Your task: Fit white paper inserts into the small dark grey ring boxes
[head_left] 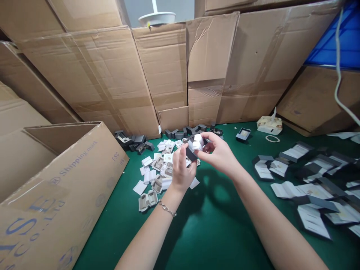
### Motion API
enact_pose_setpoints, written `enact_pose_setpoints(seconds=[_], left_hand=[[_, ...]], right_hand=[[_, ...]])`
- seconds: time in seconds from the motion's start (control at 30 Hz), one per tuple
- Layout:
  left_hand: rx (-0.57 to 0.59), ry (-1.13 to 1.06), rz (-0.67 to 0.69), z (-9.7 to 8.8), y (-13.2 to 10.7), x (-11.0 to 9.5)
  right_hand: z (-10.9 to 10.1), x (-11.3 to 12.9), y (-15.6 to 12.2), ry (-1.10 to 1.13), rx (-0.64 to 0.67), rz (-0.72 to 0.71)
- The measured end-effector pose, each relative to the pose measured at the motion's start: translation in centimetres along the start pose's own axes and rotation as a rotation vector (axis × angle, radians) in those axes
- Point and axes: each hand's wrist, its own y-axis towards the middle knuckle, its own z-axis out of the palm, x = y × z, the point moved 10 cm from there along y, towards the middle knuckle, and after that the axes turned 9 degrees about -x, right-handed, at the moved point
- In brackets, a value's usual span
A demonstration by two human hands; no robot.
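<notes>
Cartons [104,67] are lining back edge of worktop [219,236]. Near it, your left hand [181,170] is gripping dark box [191,154], right hand [221,152] pinching white insert [198,141], both part-closed; likely you're separating them, next needing steady left hold.

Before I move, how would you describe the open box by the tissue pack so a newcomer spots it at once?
Start at the wall of cardboard cartons behind the green table. Near its foot, right of centre, find the tissue pack; the small open box lies just to its left. Unlike the heaped dark boxes, it lies alone, pale inside showing.
</notes>
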Motion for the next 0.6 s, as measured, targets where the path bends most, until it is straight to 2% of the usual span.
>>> enact_pose_setpoints(seconds=[0.13, 0.2, 0.27, 0.4, 0.47, 0.53, 0.6], left_hand=[[-0.031, -0.028, -0.087, -0.6, -0.5, 1.5], [-0.057, -0.014, -0.061, -1.3, -0.5, 1.7], [-0.092, 0.023, 0.067, -2.1, -0.3, 0.9], [-0.099, 0.173, 0.498, -2.5, -0.7, -2.4], [-0.126, 0.231, 0.662, -2.4, -1.0, -3.6], [-0.155, 0.264, 0.738, -2.4, -1.1, -4.1], [-0.157, 0.284, 0.757, -2.3, -1.1, -4.2]], right_hand=[[1.0, 0.3, -0.3, 0.035, -0.032, -0.032], [1.5, 0.3, -0.4, 0.071, -0.028, -0.038], [2.2, 0.1, -0.5, 0.1, -0.002, -0.026], [3.4, -0.6, -0.8, 0.119, 0.064, 0.036], [3.7, -0.9, -0.9, 0.12, 0.074, 0.075], [3.8, -1.2, -0.9, 0.134, 0.081, 0.102], [3.8, -1.2, -0.9, 0.159, 0.077, 0.112]])
